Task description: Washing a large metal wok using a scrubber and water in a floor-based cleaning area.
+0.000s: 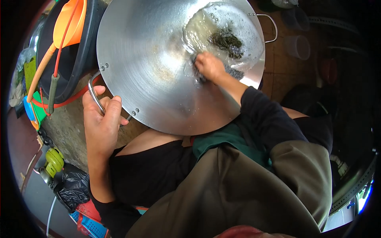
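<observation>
A large metal wok (pixel 143 65) lies tilted in front of me, with two loop handles on its rim. My left hand (pixel 104 119) is closed around the near-left handle (pixel 93 92). Inside the wok, my right hand (pixel 209 66) presses a dark grey scrubbing cloth (pixel 235 72) against the metal; the hand is slightly blurred. Just beyond it, cloudy soapy water (pixel 202 26) with white foam pools on the right side. A dark green clump of leafy or fibrous matter (pixel 227 43) sits in that water. The far-right handle (pixel 275 28) is untouched.
On the left stands a black tub (pixel 86 59) with an orange plastic scoop (pixel 70 23) across it. A red hose (pixel 74 99) curves below. Clear plastic cups (pixel 298 47) and a red container (pixel 328 70) are on the right. A black plastic bag (pixel 73 187) lies lower left.
</observation>
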### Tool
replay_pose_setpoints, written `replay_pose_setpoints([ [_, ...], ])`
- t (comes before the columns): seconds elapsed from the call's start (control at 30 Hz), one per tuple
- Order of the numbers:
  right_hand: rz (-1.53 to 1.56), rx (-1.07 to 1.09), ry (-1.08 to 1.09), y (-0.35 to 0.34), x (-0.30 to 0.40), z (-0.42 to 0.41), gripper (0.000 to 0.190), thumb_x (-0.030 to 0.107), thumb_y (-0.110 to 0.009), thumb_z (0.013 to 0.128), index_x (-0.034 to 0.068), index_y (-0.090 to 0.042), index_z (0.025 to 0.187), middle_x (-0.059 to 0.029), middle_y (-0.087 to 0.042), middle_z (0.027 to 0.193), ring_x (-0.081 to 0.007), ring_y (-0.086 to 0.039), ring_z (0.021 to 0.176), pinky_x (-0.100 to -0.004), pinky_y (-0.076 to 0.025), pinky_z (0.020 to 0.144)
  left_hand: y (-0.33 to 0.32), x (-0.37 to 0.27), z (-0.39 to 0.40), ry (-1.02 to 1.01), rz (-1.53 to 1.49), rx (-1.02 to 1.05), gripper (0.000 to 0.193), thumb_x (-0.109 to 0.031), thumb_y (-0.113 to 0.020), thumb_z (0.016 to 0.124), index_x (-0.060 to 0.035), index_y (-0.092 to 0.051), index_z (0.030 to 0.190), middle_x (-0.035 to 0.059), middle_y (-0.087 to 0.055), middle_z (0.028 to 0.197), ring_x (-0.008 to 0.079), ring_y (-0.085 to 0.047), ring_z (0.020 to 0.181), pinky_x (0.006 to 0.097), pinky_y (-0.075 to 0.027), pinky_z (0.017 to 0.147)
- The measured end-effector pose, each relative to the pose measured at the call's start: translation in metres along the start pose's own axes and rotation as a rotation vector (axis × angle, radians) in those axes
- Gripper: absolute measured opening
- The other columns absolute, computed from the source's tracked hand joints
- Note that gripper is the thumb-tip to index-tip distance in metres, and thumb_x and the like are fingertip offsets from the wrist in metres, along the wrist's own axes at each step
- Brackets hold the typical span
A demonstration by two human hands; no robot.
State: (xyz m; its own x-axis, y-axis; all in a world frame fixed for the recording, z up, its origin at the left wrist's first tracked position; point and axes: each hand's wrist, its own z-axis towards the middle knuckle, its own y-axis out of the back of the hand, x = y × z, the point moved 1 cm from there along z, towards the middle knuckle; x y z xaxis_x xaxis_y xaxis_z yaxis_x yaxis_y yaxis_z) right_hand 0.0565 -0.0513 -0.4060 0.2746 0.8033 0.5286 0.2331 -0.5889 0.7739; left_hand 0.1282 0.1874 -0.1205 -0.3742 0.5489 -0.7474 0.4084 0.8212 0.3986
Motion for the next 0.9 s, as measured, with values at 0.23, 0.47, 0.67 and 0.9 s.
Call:
replay_pose_setpoints([
  [0.23,0.015,0.079,0.002,0.002,0.017,-0.007,0.019,0.023,-0.052,0.083,0.009,-0.058,0.094,-0.0128,-0.057,0.102,-0.0314,-0.055,0.1,-0.0402,-0.046,0.085,0.0,0.005,0.005,-0.015,-0.027,-0.072,0.029,-0.007,-0.048,0.088,-0.0008,-0.036,0.114,0.0,-0.045,0.063,0.0042,-0.04,0.05,0.0216,-0.043,0.049],
  [0.47,0.039,-0.225,-0.195,0.002,0.003,0.029,0.02,0.022,-0.053,0.083,0.009,-0.06,0.095,-0.0158,-0.058,0.102,-0.0335,-0.054,0.096,-0.0405,-0.045,0.083,0.002,0.005,0.006,-0.01,-0.03,-0.03,0.029,-0.002,-0.048,0.086,0.001,-0.035,0.112,0.0017,-0.048,0.065,0.0052,-0.045,0.055,0.0207,-0.044,0.049],
  [0.67,0.295,-0.199,0.278,-0.006,0.071,0.027,0.013,0.017,-0.056,0.08,0.011,-0.063,0.089,-0.0121,-0.06,0.096,-0.0301,-0.056,0.091,-0.0394,-0.046,0.081,0.0,0.006,0.004,-0.01,0.019,-0.06,0.03,0.001,-0.046,0.084,0.0011,-0.035,0.112,0.0002,-0.044,0.063,0.005,-0.043,0.054,0.0206,-0.043,0.048],
  [0.9,0.318,-0.196,0.006,0.006,0.077,0.079,0.026,0.02,-0.054,0.082,0.005,-0.059,0.103,-0.0174,-0.059,0.093,-0.033,-0.055,0.094,-0.0406,-0.044,0.084,-0.001,0.003,0.006,-0.016,0.02,-0.092,0.032,-0.001,-0.041,0.084,-0.0017,-0.036,0.116,-0.002,-0.039,0.063,0.0038,-0.036,0.048,0.0212,-0.041,0.048],
])
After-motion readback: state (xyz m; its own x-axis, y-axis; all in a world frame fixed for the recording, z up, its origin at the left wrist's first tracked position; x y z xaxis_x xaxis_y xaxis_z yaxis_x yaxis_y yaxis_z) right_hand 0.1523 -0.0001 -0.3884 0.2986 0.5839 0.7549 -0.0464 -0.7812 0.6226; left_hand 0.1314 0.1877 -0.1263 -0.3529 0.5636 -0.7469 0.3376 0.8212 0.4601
